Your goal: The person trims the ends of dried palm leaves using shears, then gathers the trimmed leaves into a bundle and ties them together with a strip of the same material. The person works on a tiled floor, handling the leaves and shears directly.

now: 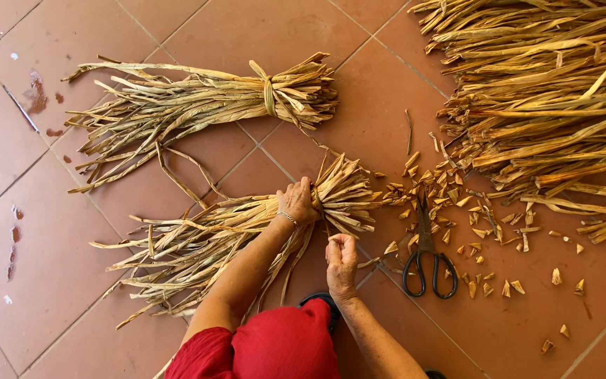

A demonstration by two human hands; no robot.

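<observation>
A bundle of dried straw-coloured leaves [198, 242] lies on the tiled floor in front of me. My left hand [296, 202] presses down around its bound neck, close to the cut ends [348, 189]. My right hand [342, 261] is just below, fingers pinched on a thin leaf strip [325, 228] that runs up to the binding. A second bundle [198, 105], tied with a leaf band [269, 95], lies farther away.
Black scissors [427, 256] lie to the right of my right hand among several small leaf trimmings [471, 210]. A large loose pile of dried leaves [548, 98] fills the upper right. The floor is reddish-brown tile [36, 267] with a few stains.
</observation>
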